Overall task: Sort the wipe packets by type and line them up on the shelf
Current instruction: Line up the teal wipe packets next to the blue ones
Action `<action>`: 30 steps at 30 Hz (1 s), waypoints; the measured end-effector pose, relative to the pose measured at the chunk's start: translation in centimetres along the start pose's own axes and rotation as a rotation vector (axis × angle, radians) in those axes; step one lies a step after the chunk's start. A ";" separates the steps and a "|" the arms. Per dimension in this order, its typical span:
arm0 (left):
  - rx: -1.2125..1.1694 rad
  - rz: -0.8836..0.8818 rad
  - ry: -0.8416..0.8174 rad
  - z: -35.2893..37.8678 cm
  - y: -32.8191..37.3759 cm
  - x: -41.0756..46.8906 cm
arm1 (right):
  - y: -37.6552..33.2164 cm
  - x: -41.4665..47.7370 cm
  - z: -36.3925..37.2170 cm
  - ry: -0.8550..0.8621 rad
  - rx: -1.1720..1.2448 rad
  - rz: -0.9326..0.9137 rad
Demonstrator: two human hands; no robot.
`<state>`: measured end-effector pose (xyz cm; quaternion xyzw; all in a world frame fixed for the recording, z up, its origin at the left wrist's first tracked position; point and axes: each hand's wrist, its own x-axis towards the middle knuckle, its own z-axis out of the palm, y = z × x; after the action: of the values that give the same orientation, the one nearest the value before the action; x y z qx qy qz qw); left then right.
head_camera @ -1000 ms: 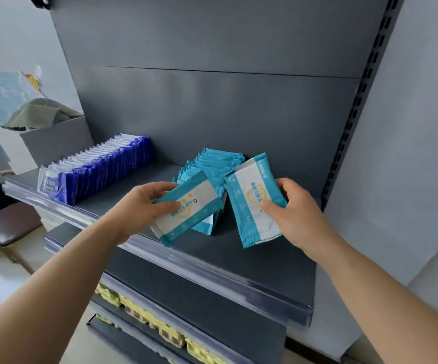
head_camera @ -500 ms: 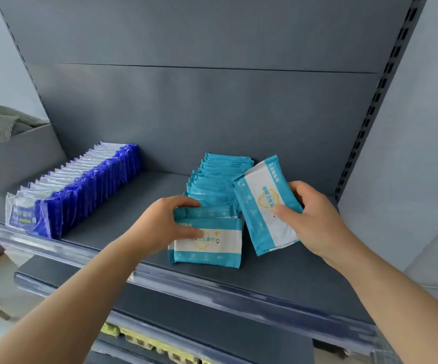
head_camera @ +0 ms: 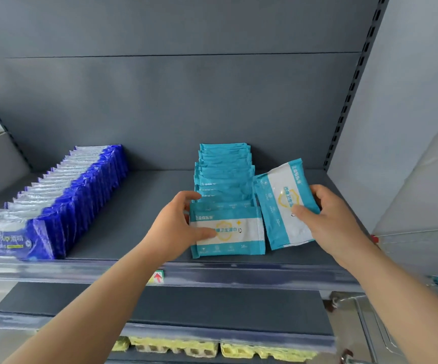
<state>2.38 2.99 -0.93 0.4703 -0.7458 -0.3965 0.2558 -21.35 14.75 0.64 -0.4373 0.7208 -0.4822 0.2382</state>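
From my remote seat I see my left hand [head_camera: 175, 227] curled around the left end of the front packet [head_camera: 228, 232]. The thumb lies across its white face and the fingers hook over its top left corner. That packet is teal and white. It stands on its long edge on the shelf [head_camera: 144, 206], close to the front rail [head_camera: 238, 274], and leans back against the teal row [head_camera: 224, 174] behind it. The row runs straight back towards the grey back panel [head_camera: 186, 101], each packet overlapping the next. My right hand [head_camera: 328, 219] grips a second packet of the same kind, the loose packet [head_camera: 282, 203]. The thumb presses on its printed face and the fingers wrap behind its right edge. This one is turned on end and tilted, its top leaning to the right, just beside the teal row on the right. Its lower left corner nearly touches the front packet, and I cannot tell whether its bottom edge rests on the shelf or hangs just above it. Well apart on the left of the same shelf stands the blue row [head_camera: 62, 198], dark blue and silver packets lined up from the rail back to the panel. A small sticker with a red arrow [head_camera: 157, 277] sits on the rail beside my left forearm. Below is a lower shelf [head_camera: 186, 308], and under it are yellow egg cartons [head_camera: 175, 346]. A slotted upright [head_camera: 349, 88] runs up the right side of the panel.
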 end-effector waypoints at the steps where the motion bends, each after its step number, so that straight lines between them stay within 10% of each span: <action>1: -0.008 -0.006 -0.004 -0.2 0.0 0.1 | 0.2 0.1 -0.1 0.032 -0.026 0.010; 11: -0.096 0.024 -0.021 -0.6 -0.9 -0.2 | -0.2 1.4 -1.3 -0.072 -0.694 0.018; 15: -0.093 0.081 0.018 -0.5 -1.2 -0.7 | -4.0 1.7 0.3 -0.199 -0.465 -0.245; 30: -0.152 0.037 0.071 0.1 -1.5 -1.6 | -5.0 3.0 2.0 -0.426 -0.332 -0.100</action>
<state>3.70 4.09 -2.22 0.4493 -0.7126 -0.4304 0.3243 -19.34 10.46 4.59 -0.5969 0.7011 -0.2656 0.2856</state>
